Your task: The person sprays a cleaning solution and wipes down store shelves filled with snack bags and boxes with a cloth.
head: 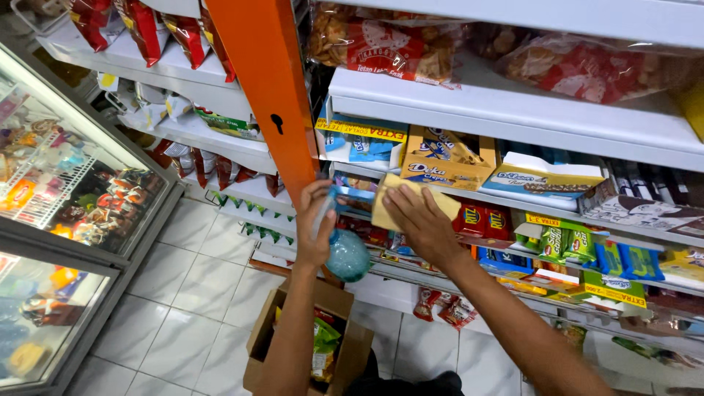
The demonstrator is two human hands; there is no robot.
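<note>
White shelf rack (513, 110) fills 12 to 3 o'clock, rows mostly stocked with snack boxes and packets. Glass-door chiller (66, 220) at 9 o'clock. Open cardboard box (341, 345) on floor at 6, some packets left inside, so by looks you're partway. Your right hand (425, 224) dead centre, fingers flat and spread on tan cloth (400, 199) pressed against shelf edge. Your left hand (317, 224) just beside at 9, wrapped round blue spray bottle (346, 255), bottle hanging below fist.
</note>
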